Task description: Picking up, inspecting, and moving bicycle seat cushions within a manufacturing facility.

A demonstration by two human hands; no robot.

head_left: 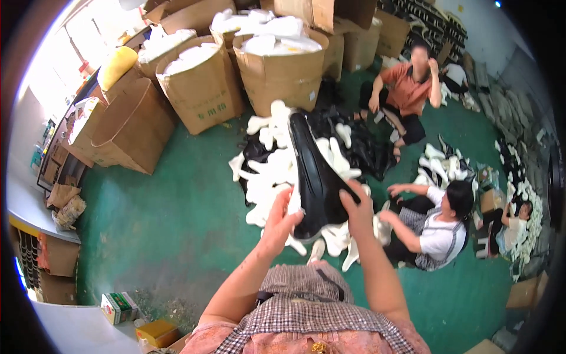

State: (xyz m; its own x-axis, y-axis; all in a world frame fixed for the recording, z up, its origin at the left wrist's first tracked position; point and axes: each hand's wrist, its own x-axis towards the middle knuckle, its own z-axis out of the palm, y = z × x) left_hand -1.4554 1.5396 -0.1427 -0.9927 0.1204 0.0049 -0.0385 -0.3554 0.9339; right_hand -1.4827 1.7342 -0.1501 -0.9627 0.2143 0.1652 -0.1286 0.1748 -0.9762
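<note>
A black bicycle saddle [315, 171] with a glossy, grooved top is held up in front of me, its narrow nose pointing away and its wide end toward me. My left hand [280, 217] is closed on its left edge, where a strip of white shows beside the thumb. On the opposite edge, my right hand [357, 211] grips the wide end with the thumb on top. Beneath the saddle, a heap of white saddle-shaped foam pieces [262, 183] covers the floor. Black covers [368, 150] lie crumpled beyond it. The saddle's underside is hidden.
Large cardboard boxes [277, 76] filled with white pieces stand at the far side; another box [138, 130] is at the left. A seated co-worker [439, 227] is close on my right, and another person [407, 88] sits farther back. A green-and-white tin [119, 308] stands lower left.
</note>
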